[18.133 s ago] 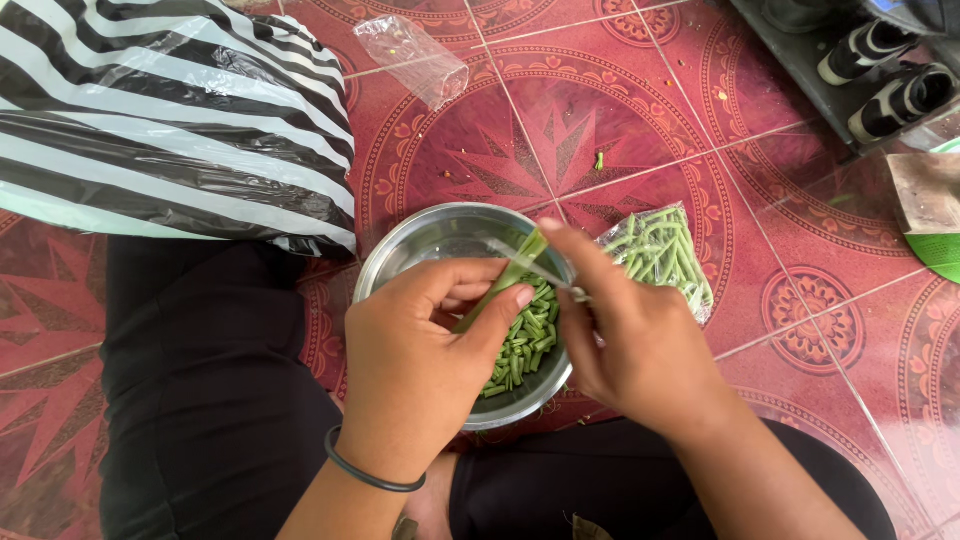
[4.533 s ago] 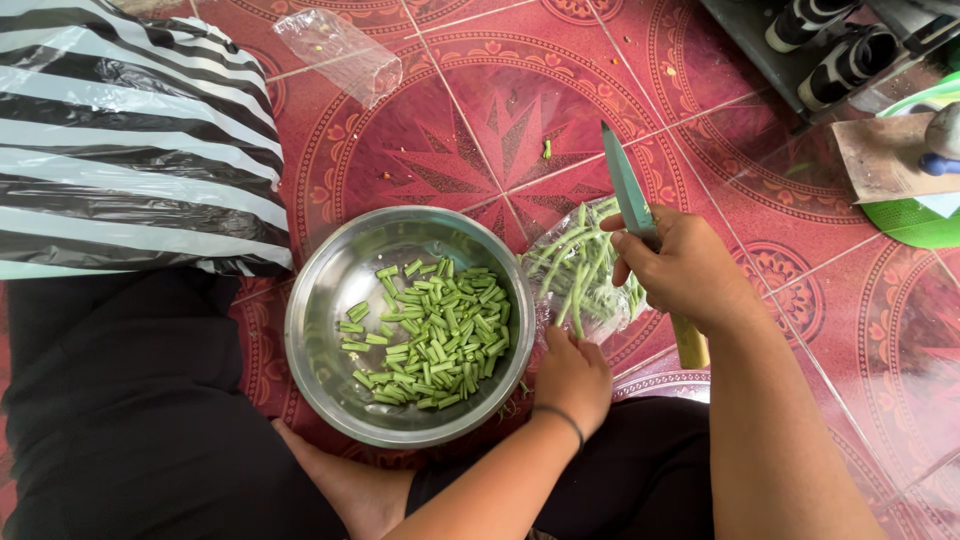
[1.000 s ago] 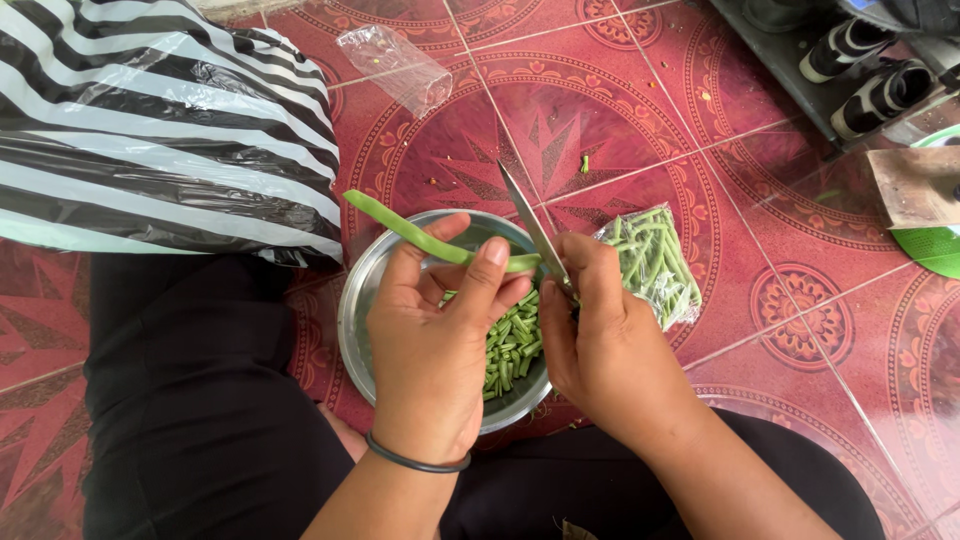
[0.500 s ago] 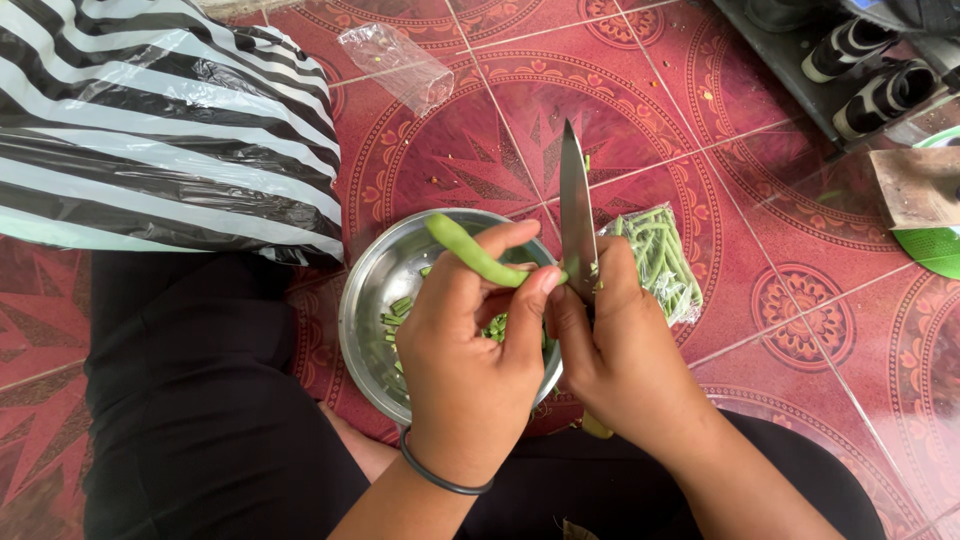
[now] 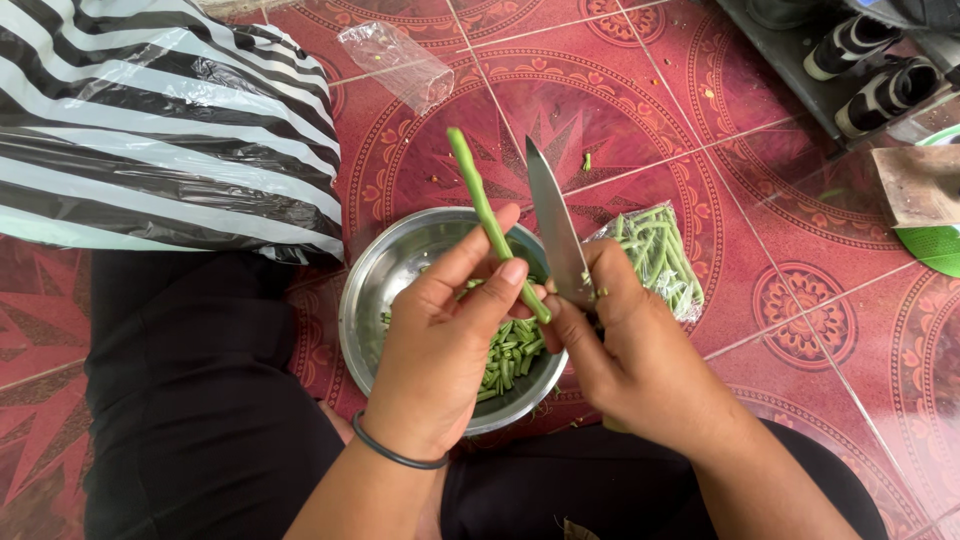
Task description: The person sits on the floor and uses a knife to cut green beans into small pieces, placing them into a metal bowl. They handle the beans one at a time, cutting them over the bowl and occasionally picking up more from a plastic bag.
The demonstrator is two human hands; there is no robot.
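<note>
The long green bean now stands upright toward twelve o'clock, pinched in the left hand over the steel bowl. The right hand stays clenched on the knife (blade drawn off the bean), so another cut looks lined up.

A home, it seems: a floor of ornate red patterned tiles, a shoe rack with sneakers at its edge, a striped plastic bag, and food prepared sitting on the floor over a steel bowl.
</note>
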